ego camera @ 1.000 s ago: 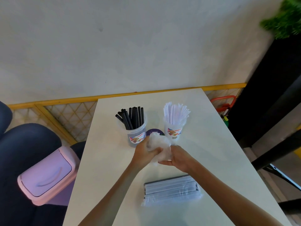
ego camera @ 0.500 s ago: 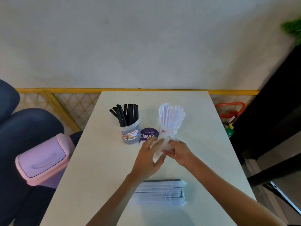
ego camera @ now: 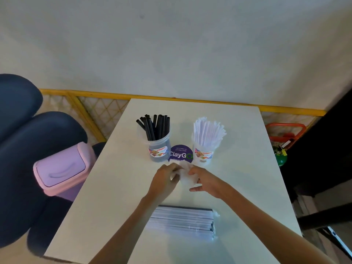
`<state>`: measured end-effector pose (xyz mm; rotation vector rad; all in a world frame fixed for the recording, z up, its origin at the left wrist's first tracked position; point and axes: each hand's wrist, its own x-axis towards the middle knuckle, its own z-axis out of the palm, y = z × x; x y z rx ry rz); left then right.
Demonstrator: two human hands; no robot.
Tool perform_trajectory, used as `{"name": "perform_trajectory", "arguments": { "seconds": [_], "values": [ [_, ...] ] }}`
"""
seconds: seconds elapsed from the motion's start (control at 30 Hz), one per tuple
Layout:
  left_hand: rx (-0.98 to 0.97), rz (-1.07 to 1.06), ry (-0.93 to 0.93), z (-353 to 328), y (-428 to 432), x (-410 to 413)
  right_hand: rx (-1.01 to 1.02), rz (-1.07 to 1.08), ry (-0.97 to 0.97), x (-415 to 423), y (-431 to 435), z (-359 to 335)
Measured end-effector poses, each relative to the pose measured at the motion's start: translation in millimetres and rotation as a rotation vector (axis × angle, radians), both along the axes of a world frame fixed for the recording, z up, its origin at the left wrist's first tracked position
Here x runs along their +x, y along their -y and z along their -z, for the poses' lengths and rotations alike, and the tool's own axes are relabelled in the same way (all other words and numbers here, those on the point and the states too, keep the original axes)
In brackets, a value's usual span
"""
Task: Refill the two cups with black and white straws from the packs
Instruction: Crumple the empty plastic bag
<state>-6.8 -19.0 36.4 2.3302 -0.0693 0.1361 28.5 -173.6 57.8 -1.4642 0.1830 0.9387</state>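
The left hand (ego camera: 164,178) is reaching in from the lower left with its forearm crossing the near part of the counter (ego camera: 247,168), and its fingers are curling round the left side of a crumpled wrapper (ego camera: 183,175) of clear plastic. The right hand (ego camera: 204,180) is coming in from the lower right and is gripping the wrapper's other side with bent fingers, its thumb sticking out underneath. Both hands are holding the wrapper just in front of the two cups.

On the white counter, the left cup (ego camera: 159,147) is standing upright with black straws (ego camera: 155,127) fanning out of it. A round purple sticker (ego camera: 180,154) is lying between the cups. The right cup (ego camera: 203,155) is standing upright, packed with white straws (ego camera: 208,133). A sealed pack of straws (ego camera: 182,221) is lying flat near the front edge, between the forearms.

A dark chair (ego camera: 28,140) and a pink bin (ego camera: 61,168) are sitting just left of the counter. A yellow rail (ego camera: 95,93) is running along the foot of the pale wall (ego camera: 171,44) behind. An orange frame (ego camera: 283,130) and a green object (ego camera: 280,159) are showing beyond the right edge, beside dark furniture (ego camera: 323,149).

Bare counter is lying open to the left of the black cup and to the right of the white cup.
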Motion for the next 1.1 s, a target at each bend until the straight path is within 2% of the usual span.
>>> {"name": "perform_trajectory", "arguments": {
  "seconds": [0.07,0.17,0.33,0.43,0.6,0.73,0.93,1.1],
  "values": [
    [-0.132,-0.065,-0.025,-3.6,-6.9,2.5,0.023,-0.04,-0.009,1.8,-8.7,0.8],
    [-0.216,-0.067,-0.019,-5.9,-19.6,6.6,0.047,-0.05,0.014,5.2,-28.1,-0.6],
    [-0.114,0.004,-0.09,-9.4,-60.7,17.0,0.006,-0.151,0.086,8.2,-72.9,-14.0],
    [-0.063,-0.09,-0.082,-15.6,-91.8,20.6,0.01,-0.198,0.101,14.3,-107.9,-16.0],
    [0.08,-0.187,-0.073,-11.7,-169.2,18.4,0.048,-0.092,0.038,24.3,-179.8,-3.5],
    [-0.073,-0.413,-0.097,-1.0,-234.4,8.3,0.089,-0.084,-0.031,26.9,-247.9,6.9],
    [-0.109,-0.57,-0.098,23.9,-319.8,-9.8,0.061,-0.166,-0.063,25.2,-336.0,20.6],
    [0.093,-0.655,-0.158,52.4,-373.1,-13.1,0.022,-0.198,-0.089,30.5,-390.3,43.6]
  ]
}}
